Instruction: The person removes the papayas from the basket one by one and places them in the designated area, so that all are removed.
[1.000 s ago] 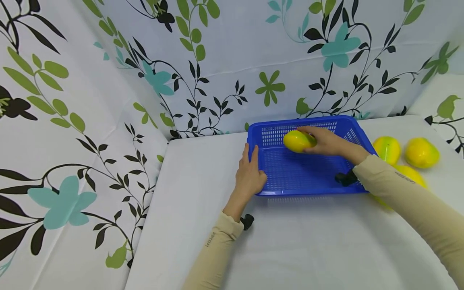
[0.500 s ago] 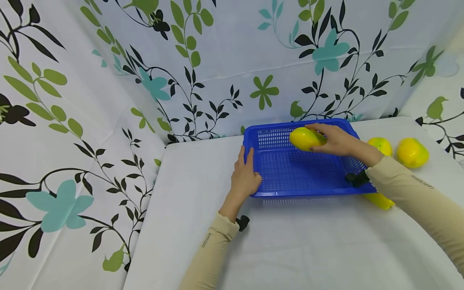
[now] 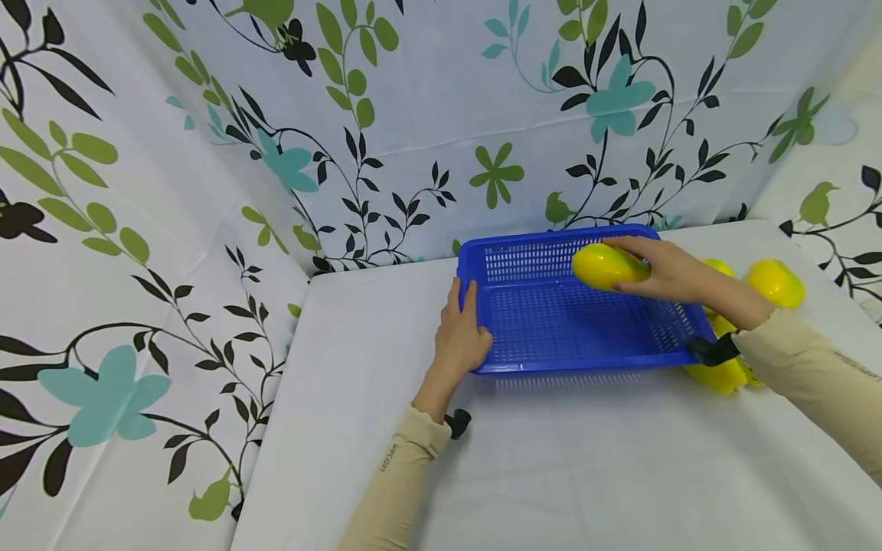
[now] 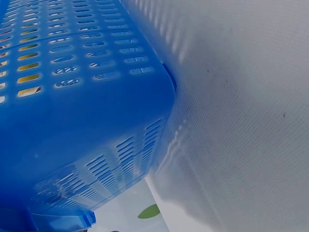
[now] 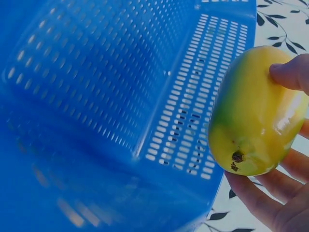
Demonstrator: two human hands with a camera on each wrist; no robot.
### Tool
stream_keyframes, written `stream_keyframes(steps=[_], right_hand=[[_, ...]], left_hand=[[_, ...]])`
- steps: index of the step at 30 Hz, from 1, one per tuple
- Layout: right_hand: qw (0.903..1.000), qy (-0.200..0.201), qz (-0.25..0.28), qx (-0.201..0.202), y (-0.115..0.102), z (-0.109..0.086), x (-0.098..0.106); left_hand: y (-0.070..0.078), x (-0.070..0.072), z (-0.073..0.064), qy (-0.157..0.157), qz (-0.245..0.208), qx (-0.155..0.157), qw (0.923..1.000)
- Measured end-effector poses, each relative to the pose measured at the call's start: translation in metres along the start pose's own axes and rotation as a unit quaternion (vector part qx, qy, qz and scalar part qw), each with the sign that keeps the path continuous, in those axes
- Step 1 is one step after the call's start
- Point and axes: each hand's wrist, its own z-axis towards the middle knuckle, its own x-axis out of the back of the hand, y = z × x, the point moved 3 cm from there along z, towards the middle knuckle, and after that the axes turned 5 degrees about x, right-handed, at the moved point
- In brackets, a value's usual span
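My right hand (image 3: 664, 268) grips a yellow-green mango (image 3: 606, 266) over the right half of a blue plastic basket (image 3: 586, 366). In the right wrist view the thumb lies on top of the mango (image 5: 260, 116), with fingers beneath it and the dark stem end toward the camera. My left hand (image 3: 460, 337) touches the basket's left end, its visible fingers straight along the rim. The left wrist view shows the slotted outer wall of the basket (image 4: 72, 111) close to the white cloth; the left hand itself is out of that view.
Several yellow fruits lie right of the basket, among them a rounded one (image 3: 775, 283) at the back and a longer one (image 3: 717, 375) by the front corner, partly hidden. White cloth covers the table (image 3: 551, 459). A leaf-patterned curtain (image 3: 413, 115) hangs behind.
My right hand has moved right across the basket, still holding the mango. The left hand keeps its place at the basket's left end, while the whole head view has shifted slightly.
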Motion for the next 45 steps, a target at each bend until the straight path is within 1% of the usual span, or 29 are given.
stream_keyframes(steps=[3, 7, 11, 17, 24, 29, 36, 45], right_hand=[[1.0000, 0.003, -0.004, -0.001, 0.005, -0.009, 0.003], [0.9998, 0.014, -0.011, -0.006, 0.006, -0.021, 0.009], [0.9994, 0.023, -0.009, -0.023, 0.006, -0.034, 0.016], [0.9981, 0.027, 0.009, -0.054, 0.012, -0.054, 0.023], [0.9947, 0.064, 0.001, -0.080, 0.019, -0.078, 0.037], [0.9923, 0.071, -0.002, -0.102, 0.026, -0.095, 0.044], [0.9880, 0.077, 0.000, -0.134, 0.034, -0.115, 0.046], [0.9780, 0.086, -0.012, -0.189, 0.049, -0.146, 0.044]], left_hand=[[0.001, 0.000, 0.000, -0.001, -0.002, -0.003, 1.0000], [0.002, 0.000, 0.001, -0.003, -0.005, -0.005, 1.0000], [0.002, -0.001, 0.001, -0.003, -0.004, -0.001, 1.0000], [0.002, -0.001, 0.000, 0.002, -0.004, -0.002, 1.0000], [0.003, -0.001, 0.000, 0.004, -0.007, -0.008, 0.9999], [0.001, -0.001, -0.001, 0.005, -0.004, -0.007, 1.0000], [0.001, -0.001, -0.001, 0.004, -0.010, -0.007, 0.9999], [0.001, -0.002, 0.000, 0.004, -0.010, -0.007, 0.9999]])
